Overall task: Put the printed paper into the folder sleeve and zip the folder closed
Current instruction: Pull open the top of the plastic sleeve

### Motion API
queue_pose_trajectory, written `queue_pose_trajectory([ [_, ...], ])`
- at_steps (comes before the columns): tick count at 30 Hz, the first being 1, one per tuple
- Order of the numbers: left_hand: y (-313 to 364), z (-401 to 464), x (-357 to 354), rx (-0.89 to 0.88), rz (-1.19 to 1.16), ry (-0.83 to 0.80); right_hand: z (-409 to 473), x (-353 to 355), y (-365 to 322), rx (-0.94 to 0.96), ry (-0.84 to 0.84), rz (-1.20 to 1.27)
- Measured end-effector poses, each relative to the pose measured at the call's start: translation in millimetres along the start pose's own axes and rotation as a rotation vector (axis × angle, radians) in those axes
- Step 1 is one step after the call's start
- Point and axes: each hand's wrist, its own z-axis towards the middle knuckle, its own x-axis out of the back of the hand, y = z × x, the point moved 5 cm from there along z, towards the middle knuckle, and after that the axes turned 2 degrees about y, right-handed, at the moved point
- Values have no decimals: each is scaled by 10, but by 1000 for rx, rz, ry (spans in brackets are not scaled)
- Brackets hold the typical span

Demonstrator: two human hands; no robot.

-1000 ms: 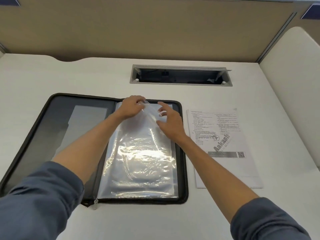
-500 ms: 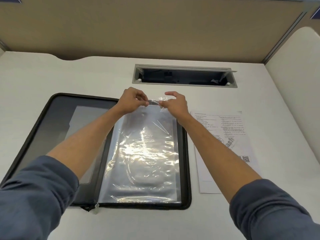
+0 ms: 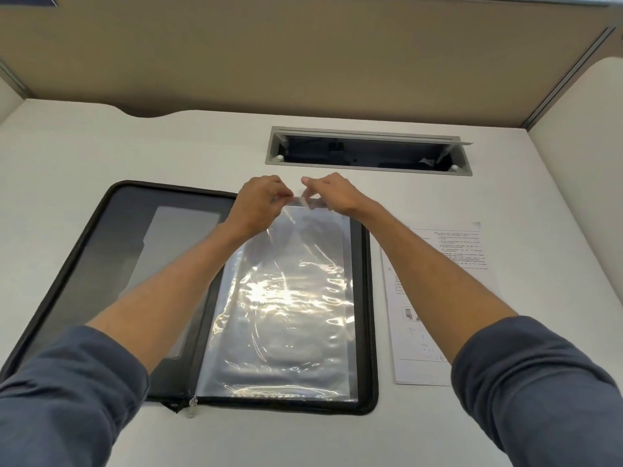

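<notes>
A black zip folder (image 3: 101, 224) lies open flat on the white desk. Its right half carries a clear plastic sleeve (image 3: 286, 298), glossy and wrinkled. My left hand (image 3: 258, 203) and my right hand (image 3: 332, 192) meet at the sleeve's far top edge, and each pinches the plastic there, a short gap between them. The printed paper (image 3: 468, 251) lies flat on the desk just right of the folder, partly hidden under my right forearm. A zipper pull (image 3: 192, 404) hangs at the folder's near edge by the spine.
A grey cable slot (image 3: 367, 151) is sunk into the white desk (image 3: 101, 150) behind the folder. Beige partition panels close the back and the right side.
My right hand moved from the sleeve's face up to its top edge and took hold beside my left hand. The view has tilted and drawn closer.
</notes>
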Motion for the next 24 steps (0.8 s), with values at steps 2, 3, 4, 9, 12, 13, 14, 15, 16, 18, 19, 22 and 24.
queue_pose_trajectory([
  [2,-15,-14,25,22,-19,5,1,-5,21,-52,-47,-64],
  [3,-25,-20,30,33,-34,-12,-1,4,42,-71,-54,-89],
  [4,-36,-27,32,43,-57,-39,-3,17,64,-87,-52,-100],
  [9,-66,-24,96,100,-189,-137,-5,89,163,-114,1,-108],
  [12,-42,13,143,88,-193,-127,-16,88,215,-114,47,-115],
  [13,-34,23,140,87,-190,-133,-22,81,232,-116,46,-100],
  [14,-29,29,124,91,-185,-148,-29,73,247,-113,42,-79],
  [15,-27,32,99,100,-177,-166,-35,74,261,-107,40,-54],
  [16,-27,33,68,113,-171,-182,-40,77,272,-102,40,-25],
  [18,-28,28,0,141,-166,-196,-60,101,303,-104,57,41],
  [19,-26,23,-34,154,-159,-198,-77,117,320,-106,76,75],
  [22,-19,-3,-136,185,-144,-199,-164,178,370,-91,157,158],
  [24,-36,-25,-209,206,-138,-198,-238,227,408,-89,202,186],
])
